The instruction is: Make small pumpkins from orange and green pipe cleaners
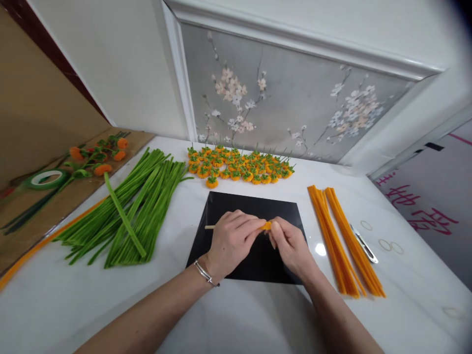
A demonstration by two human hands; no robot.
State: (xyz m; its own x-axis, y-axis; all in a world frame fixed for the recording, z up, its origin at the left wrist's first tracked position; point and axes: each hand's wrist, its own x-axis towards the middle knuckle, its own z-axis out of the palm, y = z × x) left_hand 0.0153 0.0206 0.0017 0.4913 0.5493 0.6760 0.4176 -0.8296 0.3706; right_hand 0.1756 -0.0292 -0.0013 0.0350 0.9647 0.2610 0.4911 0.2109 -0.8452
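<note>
Over the black mat (243,268), my left hand (234,238) is closed around a thin pale stick (209,227), whose end juts out to the left. A short bit of orange pipe cleaner (267,225) shows between the fingertips of both hands. My right hand (289,243) pinches it with thumb and fingers from the right. How the pipe cleaner sits on the stick is hidden by my fingers. A silver bracelet (205,273) is on my left wrist.
Many small orange pumpkin-like pieces with green tops (236,164) stand along the wall. Green pipe cleaners (147,211) lie left, orange pipe cleaners (337,241) right, beside a utility knife (364,244). Green tape (47,179) and a finished orange-fruited sprig (99,156) lie on brown cardboard.
</note>
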